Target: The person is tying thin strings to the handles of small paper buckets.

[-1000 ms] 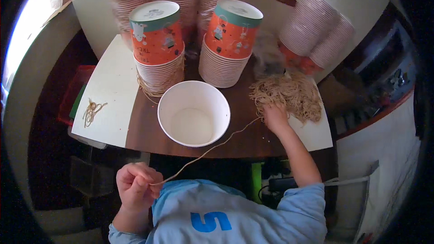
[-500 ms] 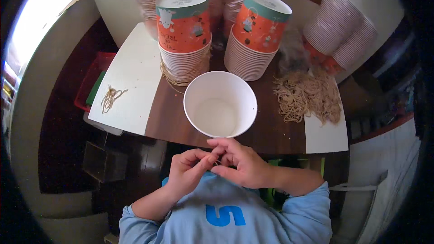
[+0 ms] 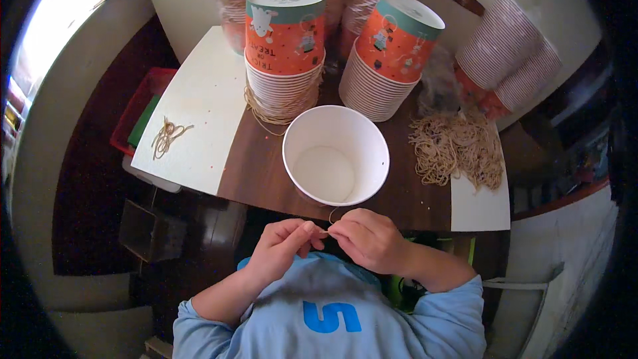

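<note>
A thin tan cord (image 3: pixel 330 215) is pinched between the fingertips of my left hand (image 3: pixel 279 246) and my right hand (image 3: pixel 372 242), just off the table's near edge. Part of it loops up beside the right fingers; the rest is hidden by them. Right in front of my hands a white paper bucket (image 3: pixel 372 143) stands with its mouth up, and its inside shows bare. Behind it are two stacks of nested upside-down buckets, a left stack (image 3: pixel 286 40) and a right stack (image 3: pixel 399 43), with orange and green printed sides. Cords hang around the left stack's rims.
A heap of tan cords (image 3: pixel 458 149) lies at the table's right side. A few loose cords (image 3: pixel 169 135) lie on the white left part of the table (image 3: pixel 199 93). Wrapped bucket stacks (image 3: pixel 502 46) stand at the back and right. A red crate (image 3: pixel 126 126) sits beyond the left edge.
My hands have drawn slightly apart, and a cord loop now shows above the right fingers. The right hand has turned more palm-down. The view has shifted a little.
</note>
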A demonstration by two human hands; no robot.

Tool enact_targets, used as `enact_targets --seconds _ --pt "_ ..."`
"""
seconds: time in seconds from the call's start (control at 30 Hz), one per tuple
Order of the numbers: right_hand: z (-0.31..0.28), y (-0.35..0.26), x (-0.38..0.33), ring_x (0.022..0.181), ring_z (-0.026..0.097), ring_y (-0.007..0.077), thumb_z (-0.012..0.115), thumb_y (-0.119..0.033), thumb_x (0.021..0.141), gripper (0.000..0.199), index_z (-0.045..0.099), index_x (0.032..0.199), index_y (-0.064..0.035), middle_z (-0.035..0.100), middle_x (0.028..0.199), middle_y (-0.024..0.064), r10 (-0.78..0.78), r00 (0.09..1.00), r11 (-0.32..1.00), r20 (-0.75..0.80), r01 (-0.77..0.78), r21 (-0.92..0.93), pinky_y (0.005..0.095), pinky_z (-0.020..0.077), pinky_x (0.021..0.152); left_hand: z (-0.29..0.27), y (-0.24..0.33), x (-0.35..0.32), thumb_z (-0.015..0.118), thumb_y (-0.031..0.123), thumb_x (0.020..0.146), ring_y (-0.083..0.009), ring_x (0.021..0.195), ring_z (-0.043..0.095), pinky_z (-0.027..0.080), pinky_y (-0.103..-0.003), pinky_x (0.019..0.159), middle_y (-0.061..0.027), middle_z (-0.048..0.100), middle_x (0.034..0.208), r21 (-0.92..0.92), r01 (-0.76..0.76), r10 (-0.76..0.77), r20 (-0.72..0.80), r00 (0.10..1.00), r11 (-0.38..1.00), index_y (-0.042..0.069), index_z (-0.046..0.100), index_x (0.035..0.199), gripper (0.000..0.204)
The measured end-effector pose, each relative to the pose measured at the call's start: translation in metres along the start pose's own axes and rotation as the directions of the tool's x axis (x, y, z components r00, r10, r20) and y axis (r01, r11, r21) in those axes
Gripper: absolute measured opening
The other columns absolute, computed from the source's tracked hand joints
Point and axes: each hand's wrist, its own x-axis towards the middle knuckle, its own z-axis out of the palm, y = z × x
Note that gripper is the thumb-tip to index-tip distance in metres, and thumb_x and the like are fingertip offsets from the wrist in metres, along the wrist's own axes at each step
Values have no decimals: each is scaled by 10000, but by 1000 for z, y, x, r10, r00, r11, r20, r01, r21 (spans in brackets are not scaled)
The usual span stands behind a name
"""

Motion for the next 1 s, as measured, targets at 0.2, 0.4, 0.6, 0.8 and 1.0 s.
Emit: enact_targets --seconds 0.2,0.4,0.6,0.8,1.0 --pt "1 3 -2 659 576 239 648 -26 723 160 575 865 -22 533 777 94 -65 998 997 25 66 -36 336 499 576 2 0 3 546 216 935 -57 684 542 435 -197 596 -27 650 803 69 50 -55 67 996 996 19 652 951 224" --pt "-5 1 1 600 584 215 711 -17 673 191 620 840 -31 562 722 70 26 996 1000 89 -26 -7 317 500 528 -2 1 4 577 163 915 -68 749 582 474 -209 651 -33 654 848 95 -4 -5 91 996 996 4 644 954 177" --pt "-16 -3 4 584 575 213 715 -32 669 168 630 813 -47 557 698 62 2 990 1000 140 1 -28 314 487 510 4 21 -2 611 80 881 -66 737 580 485 -206 674 -34 655 853 155 17 -33 103 994 988 -10 640 958 122" --pt "-27 -6 23 600 571 231 693 -24 677 139 625 796 -50 558 701 70 -31 996 999 88 33 -23 330 481 528 6 42 0 672 60 820 -77 693 588 491 -211 613 -30 642 800 303 -168 140 111 984 938 3 635 904 107" --pt "-23 34 78 646 589 221 647 -79 762 91 627 810 -4 594 716 98 187 975 968 116 -203 147 315 472 597 -10 72 33 662 -4 748 -151 615 576 471 -264 553 -82 605 766 794 -476 692 98 715 379 26 630 899 157"
